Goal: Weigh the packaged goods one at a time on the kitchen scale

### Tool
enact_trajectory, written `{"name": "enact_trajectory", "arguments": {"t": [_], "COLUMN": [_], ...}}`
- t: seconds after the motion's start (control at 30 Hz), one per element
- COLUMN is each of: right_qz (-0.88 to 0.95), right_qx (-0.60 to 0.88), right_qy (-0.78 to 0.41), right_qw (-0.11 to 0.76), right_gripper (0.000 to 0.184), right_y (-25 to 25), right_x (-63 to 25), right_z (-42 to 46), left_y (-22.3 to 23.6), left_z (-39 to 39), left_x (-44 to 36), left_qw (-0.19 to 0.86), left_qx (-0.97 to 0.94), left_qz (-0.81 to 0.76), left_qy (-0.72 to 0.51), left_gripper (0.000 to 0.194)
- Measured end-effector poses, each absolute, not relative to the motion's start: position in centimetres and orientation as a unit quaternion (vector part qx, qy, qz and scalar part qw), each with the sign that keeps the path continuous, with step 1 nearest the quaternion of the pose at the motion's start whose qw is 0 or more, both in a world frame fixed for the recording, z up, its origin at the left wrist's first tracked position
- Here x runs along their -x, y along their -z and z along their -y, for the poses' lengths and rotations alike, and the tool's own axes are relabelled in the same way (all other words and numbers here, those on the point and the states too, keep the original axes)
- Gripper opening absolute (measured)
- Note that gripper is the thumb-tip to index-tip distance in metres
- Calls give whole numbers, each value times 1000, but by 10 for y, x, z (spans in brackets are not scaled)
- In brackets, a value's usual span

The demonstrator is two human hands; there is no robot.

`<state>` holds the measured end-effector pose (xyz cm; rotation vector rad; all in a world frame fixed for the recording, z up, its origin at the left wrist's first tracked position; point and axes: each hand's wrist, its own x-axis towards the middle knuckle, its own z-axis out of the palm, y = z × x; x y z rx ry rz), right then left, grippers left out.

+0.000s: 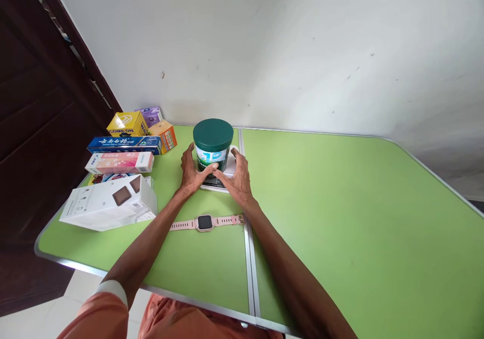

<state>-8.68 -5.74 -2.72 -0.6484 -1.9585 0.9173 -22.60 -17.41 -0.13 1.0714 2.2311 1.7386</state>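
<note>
A round tub (213,142) with a dark green lid and a green-and-white label stands on a small white scale (223,175) on the green table (340,218). My left hand (192,170) cups the tub's left side, its thumb across the front. My right hand (237,177) rests at the tub's right, fingers spread, against the tub and the scale. A pink smartwatch (205,222) lies flat on the table just in front of both wrists.
Several boxes sit at the table's left: a white box (109,203), a pink-and-white one (120,162), a blue one (124,144), a yellow one (126,124), an orange one (166,135). A metal seam (248,258) divides the table. A white wall stands behind.
</note>
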Motion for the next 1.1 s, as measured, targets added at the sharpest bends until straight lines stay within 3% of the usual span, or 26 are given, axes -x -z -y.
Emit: {"name": "enact_trajectory", "arguments": {"t": [0.47,0.67,1.1], "right_qz": [757,750,757], "right_qx": [311,319,318], "right_qy": [-358,-377,-361], "right_qw": [449,440,441], "right_gripper": [121,123,115], "right_y": [55,52,57], "right_x": [92,92,93], "right_z": [58,60,58], "left_y": [18,14,10], "left_z": [177,180,181], "left_x": [222,220,221], "left_qw": [144,140,141], "left_qx": [-378,-401,-408], "left_qz": [-672,-659,-674], "left_qy": [-621,-620,-600], "left_gripper": [94,84,93]}}
